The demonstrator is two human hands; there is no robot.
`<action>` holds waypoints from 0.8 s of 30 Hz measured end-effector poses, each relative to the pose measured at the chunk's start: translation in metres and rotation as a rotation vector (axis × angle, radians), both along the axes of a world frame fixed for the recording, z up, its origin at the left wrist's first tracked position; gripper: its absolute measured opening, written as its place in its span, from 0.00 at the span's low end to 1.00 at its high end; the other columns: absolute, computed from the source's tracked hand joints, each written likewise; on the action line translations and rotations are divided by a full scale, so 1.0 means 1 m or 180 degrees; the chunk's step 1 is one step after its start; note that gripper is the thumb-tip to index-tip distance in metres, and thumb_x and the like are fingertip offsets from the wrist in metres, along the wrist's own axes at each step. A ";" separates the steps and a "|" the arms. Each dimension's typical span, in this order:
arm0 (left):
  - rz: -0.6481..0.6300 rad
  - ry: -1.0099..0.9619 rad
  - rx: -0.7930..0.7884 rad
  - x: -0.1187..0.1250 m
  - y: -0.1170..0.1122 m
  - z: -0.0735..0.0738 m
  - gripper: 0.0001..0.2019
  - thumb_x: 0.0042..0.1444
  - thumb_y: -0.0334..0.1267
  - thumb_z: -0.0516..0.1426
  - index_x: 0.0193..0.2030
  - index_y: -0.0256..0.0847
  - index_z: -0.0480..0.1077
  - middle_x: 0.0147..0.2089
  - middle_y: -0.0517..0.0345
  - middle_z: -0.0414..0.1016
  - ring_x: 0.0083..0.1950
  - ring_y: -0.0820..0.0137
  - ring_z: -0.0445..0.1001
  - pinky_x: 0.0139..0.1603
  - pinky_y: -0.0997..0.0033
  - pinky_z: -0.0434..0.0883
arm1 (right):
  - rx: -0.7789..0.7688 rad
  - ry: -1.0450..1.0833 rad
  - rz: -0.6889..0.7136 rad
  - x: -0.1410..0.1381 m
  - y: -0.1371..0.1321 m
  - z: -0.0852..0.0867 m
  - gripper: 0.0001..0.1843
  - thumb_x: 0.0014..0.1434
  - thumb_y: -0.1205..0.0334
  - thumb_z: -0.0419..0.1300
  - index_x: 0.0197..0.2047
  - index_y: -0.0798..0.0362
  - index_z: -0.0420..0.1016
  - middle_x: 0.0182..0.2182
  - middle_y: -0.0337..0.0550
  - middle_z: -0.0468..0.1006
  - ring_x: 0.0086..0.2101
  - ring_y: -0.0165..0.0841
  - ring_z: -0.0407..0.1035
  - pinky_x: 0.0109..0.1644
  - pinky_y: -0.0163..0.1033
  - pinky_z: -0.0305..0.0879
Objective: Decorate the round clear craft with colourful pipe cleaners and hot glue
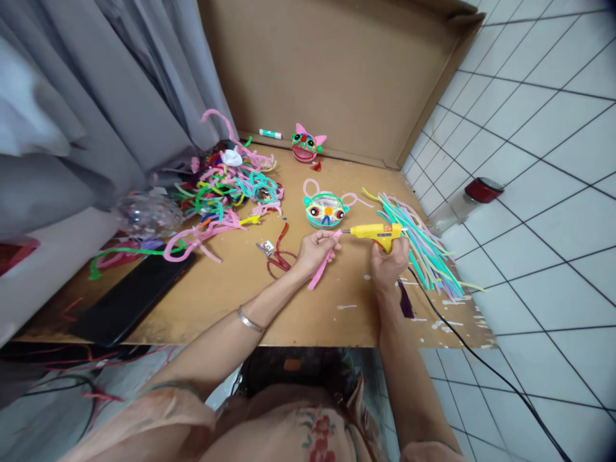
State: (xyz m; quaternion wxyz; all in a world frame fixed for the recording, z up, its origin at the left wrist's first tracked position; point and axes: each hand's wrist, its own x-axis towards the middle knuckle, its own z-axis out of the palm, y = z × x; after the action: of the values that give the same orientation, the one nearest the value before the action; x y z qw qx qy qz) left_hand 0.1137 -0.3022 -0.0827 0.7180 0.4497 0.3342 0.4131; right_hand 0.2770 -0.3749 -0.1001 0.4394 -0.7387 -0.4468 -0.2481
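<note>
My left hand [315, 251] pinches a pink pipe cleaner [319, 274], whose length hangs down toward the table. My right hand [391, 258] is wrapped round the handle of a yellow glue gun [375, 231]. The gun's nozzle points left and is close to the pink pipe cleaner at my left fingertips; whether they touch I cannot tell. Just beyond both hands lies a round animal face [327, 210] of coloured pipe cleaners, with red-brown eyes, an orange nose and pink loops on top. Red-handled scissors [278, 258] rest left of my left hand.
A tangled heap of pipe cleaners [240, 183] covers the back left. Straight pipe cleaners [423, 240] lie at right, near a red-lidded jar [462, 202]. A finished-looking face [306, 145] and glue stick [270, 134] stand by the cardboard [332, 70]. A black cable [462, 337] trails right; a phone [129, 298] lies left.
</note>
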 end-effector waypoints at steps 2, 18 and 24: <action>0.0008 -0.0019 -0.0012 0.000 0.000 0.001 0.13 0.45 0.41 0.65 0.33 0.35 0.71 0.22 0.62 0.74 0.16 0.82 0.63 0.17 0.80 0.61 | 0.0037 0.0104 -0.0071 0.000 0.000 0.000 0.06 0.55 0.58 0.55 0.34 0.51 0.65 0.35 0.48 0.69 0.40 0.42 0.66 0.44 0.46 0.64; 0.0406 -0.0868 -0.0027 -0.004 0.007 0.009 0.12 0.54 0.40 0.62 0.37 0.40 0.62 0.30 0.61 0.76 0.27 0.77 0.74 0.33 0.77 0.72 | 0.1074 0.2892 0.0809 0.007 0.012 0.003 0.16 0.44 0.51 0.63 0.32 0.51 0.66 0.21 0.30 0.65 0.21 0.26 0.59 0.27 0.35 0.60; 0.0978 -0.1333 0.0032 -0.011 0.018 0.020 0.09 0.60 0.41 0.57 0.40 0.44 0.58 0.43 0.55 0.79 0.46 0.71 0.79 0.51 0.68 0.73 | -0.0020 0.3223 0.1809 -0.029 0.006 0.017 0.18 0.32 0.55 0.70 0.27 0.52 0.71 0.23 0.37 0.76 0.25 0.31 0.67 0.30 0.37 0.66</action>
State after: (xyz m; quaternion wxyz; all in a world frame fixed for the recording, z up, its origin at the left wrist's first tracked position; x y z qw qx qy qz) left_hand 0.1029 -0.2841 -0.0625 0.6981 0.3018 0.2406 0.6030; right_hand 0.2483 -0.3686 -0.0828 0.6456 -0.6177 -0.3624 0.2652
